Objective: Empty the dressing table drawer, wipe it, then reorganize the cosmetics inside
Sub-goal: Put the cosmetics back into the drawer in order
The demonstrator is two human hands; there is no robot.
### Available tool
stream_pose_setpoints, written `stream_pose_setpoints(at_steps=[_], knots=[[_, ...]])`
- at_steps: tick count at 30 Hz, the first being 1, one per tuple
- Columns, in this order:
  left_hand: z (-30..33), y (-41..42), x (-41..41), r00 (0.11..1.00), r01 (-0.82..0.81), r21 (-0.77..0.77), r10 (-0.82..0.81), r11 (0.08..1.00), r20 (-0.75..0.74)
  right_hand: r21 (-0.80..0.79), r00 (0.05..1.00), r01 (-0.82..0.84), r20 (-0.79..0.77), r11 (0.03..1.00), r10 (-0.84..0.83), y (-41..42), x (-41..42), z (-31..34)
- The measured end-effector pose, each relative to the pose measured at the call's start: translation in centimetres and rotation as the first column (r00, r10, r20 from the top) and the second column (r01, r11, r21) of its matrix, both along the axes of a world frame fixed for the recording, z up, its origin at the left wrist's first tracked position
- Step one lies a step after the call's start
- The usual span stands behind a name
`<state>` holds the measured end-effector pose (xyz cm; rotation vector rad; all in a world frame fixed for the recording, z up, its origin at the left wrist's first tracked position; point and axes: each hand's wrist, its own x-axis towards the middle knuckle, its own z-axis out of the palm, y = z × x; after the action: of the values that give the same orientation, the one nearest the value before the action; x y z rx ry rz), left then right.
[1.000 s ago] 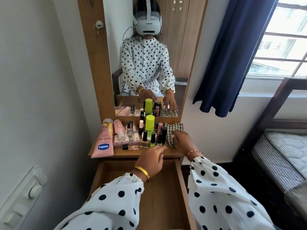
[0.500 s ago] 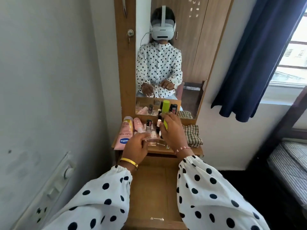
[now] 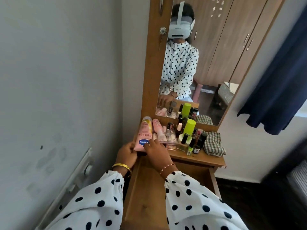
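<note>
A pink Vaseline tube (image 3: 144,133) lies at the left end of the dressing table top (image 3: 196,159). My left hand (image 3: 127,155) grips its near end. My right hand (image 3: 157,153) holds its right side, thumb on the blue logo and a finger tucked between it and a smaller pink tube (image 3: 157,126). Beside them stand a clear box of small items (image 3: 167,138), several nail polish bottles (image 3: 191,145) and a lime green bottle (image 3: 189,127). A checked cloth (image 3: 213,143) lies crumpled at the right end. The open wooden drawer (image 3: 146,196) below my wrists holds nothing.
A mirror (image 3: 199,63) rises behind the cosmetics and reflects me and them. A grey wall with a switch plate (image 3: 83,170) is close on the left. A dark blue curtain (image 3: 279,80) hangs on the right, with a bed edge (image 3: 297,180) below it.
Both hands left the middle bottles and moved left to the Vaseline tube, which they now hold. The view has swung left and closer to the table.
</note>
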<state>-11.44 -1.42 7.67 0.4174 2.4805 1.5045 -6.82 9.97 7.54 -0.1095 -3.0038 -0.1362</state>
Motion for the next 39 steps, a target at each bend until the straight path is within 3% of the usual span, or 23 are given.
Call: stream_pose_setpoints(at_steps=[4,12,17,22,27,30,33,36,39], knots=[[-0.6,0.2,-0.7,0.995,-0.007,0.071,-0.001,0.997,0.098,0.087,0.999,-0.025,0.026,0.996,0.023,-0.1,-0.8,-0.5],[-0.8,0.2,-2.2,0.95,-0.182,0.32,0.083,0.93,0.3,0.246,0.99,-0.135,0.005,0.96,0.138,0.2,-0.8,-0.5],[0.4,0.1,-2.4,0.843,-0.292,0.52,-0.04,0.802,0.536,0.261,0.955,-0.201,-0.161,0.944,0.248,0.3,0.3,1.2],[1.0,-0.1,-1.7,0.759,-0.287,0.586,-0.194,0.758,0.622,0.318,0.845,-0.282,-0.364,0.905,0.391,0.8,2.4,1.9],[1.4,0.0,-0.8,0.73,-0.329,0.572,-0.182,0.752,0.659,0.352,0.801,-0.34,-0.378,0.872,0.464,0.7,6.0,1.3],[1.1,0.1,0.0,0.764,-0.296,0.548,-0.15,0.782,0.627,0.217,0.874,-0.28,-0.346,0.935,0.342,0.6,7.6,0.7],[0.7,0.0,1.4,0.793,-0.275,0.563,-0.148,0.779,0.591,-0.136,0.941,-0.182,-0.313,0.974,0.132,-0.2,8.9,0.5],[0.1,-0.1,2.6,0.802,-0.274,0.633,-0.191,0.724,0.566,-0.539,0.972,-0.044,-0.217,0.841,-0.089,-0.4,9.7,1.0],[-0.2,0.0,4.0,0.837,-0.18,0.642,-0.227,0.745,0.498,-0.77,0.959,0.054,-0.137,0.635,-0.248,-0.5,9.2,1.7]])
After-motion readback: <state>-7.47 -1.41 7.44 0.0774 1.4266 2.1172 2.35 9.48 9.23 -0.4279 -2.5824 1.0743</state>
